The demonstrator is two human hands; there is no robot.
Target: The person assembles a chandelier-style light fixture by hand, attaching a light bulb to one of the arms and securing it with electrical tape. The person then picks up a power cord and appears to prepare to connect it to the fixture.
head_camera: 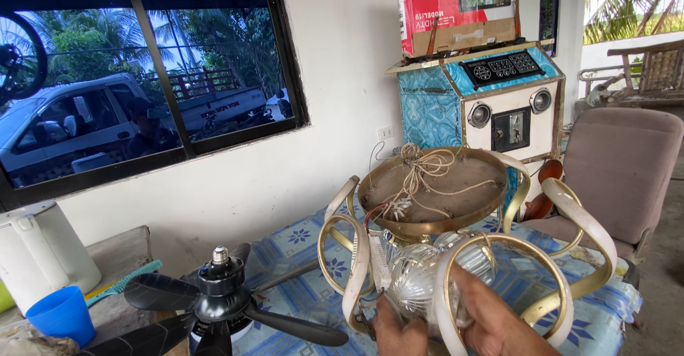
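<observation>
A brass and cream chandelier (434, 192) lies upside down on a table with a blue patterned cloth (299, 245). Its round dish faces up and holds tangled pale wires (417, 174). Curved gold-and-white arms (584, 221) loop around it. My left hand (399, 331) and my right hand (495, 320) reach up from the bottom edge and grip the clear glass shade (417, 281) under the dish. Part of each hand is cut off by the frame.
A small black fan with a bulb socket base (217, 299) lies at the front left. A blue cup (63, 315) and a white container (39, 253) stand on a ledge. A padded chair (616, 171) and a blue-and-white cabinet machine (491, 100) stand at the right.
</observation>
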